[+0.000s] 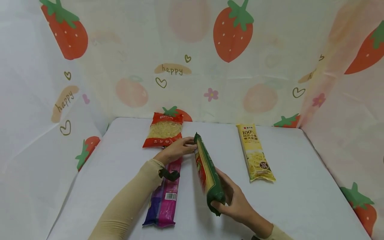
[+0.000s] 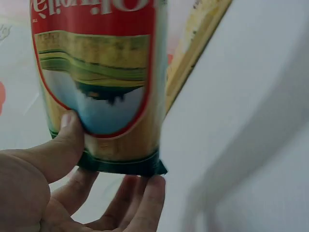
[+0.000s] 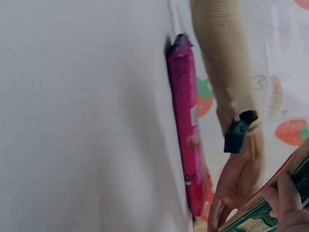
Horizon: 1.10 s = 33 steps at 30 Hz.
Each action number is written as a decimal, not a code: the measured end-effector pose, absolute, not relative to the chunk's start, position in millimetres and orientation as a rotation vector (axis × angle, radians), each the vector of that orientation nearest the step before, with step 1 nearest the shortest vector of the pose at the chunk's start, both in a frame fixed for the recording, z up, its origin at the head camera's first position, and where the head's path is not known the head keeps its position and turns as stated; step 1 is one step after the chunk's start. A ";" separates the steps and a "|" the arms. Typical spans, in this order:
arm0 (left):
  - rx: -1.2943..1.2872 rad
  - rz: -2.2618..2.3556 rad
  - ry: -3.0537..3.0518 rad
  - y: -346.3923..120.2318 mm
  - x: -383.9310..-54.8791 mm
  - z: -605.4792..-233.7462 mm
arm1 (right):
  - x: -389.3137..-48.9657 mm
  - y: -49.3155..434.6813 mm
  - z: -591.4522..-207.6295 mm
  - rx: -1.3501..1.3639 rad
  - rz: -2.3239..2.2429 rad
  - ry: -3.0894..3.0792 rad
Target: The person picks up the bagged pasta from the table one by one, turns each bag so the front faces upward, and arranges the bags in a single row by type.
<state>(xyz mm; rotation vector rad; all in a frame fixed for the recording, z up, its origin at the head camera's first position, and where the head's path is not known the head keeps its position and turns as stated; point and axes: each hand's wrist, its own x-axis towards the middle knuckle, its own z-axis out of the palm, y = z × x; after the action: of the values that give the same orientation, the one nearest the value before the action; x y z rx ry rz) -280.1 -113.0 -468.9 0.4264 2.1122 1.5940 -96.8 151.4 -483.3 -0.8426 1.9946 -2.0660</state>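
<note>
A green-ended pack of spaghetti [image 1: 212, 175] is tilted on its edge above the white table, between both hands. My left hand [image 1: 177, 149] pinches its far end; in the left wrist view the thumb lies on the printed front of the pack [image 2: 96, 63] and the fingers are at its green end seam. Around the near end, my right hand [image 1: 237, 204] grips with the thumb over the green wrapper. In the right wrist view, part of the right hand [image 3: 289, 203] shows on the pack's side.
Left of the spaghetti lies a purple and pink pack [image 1: 168, 203], partly under the left forearm. Beyond it is a red bag of short pasta [image 1: 165, 128]. A yellow pasta pack [image 1: 255, 153] lies on the right. Strawberry-printed cloth [image 1: 135, 50] walls the table's back and sides.
</note>
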 end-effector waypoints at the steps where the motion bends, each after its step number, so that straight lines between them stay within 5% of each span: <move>1: 0.412 1.623 2.069 -112.3 -280.6 -469.6 | -97.1 151.2 -482.8 -0.835 -2.080 1.997; 23: 0.180 1.898 1.762 -109.2 -278.2 -469.6 | -103.6 154.1 -479.8 -0.727 -2.184 1.850; 33: 0.113 2.007 1.878 -111.2 -279.1 -472.1 | -103.3 162.8 -466.3 -0.428 -2.087 2.036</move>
<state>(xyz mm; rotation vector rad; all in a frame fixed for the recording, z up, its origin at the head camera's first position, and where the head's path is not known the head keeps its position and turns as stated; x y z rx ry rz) -279.1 -111.2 -472.1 0.1127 1.8782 2.0067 -103.3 162.8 -466.3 -0.4279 2.0363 -2.0872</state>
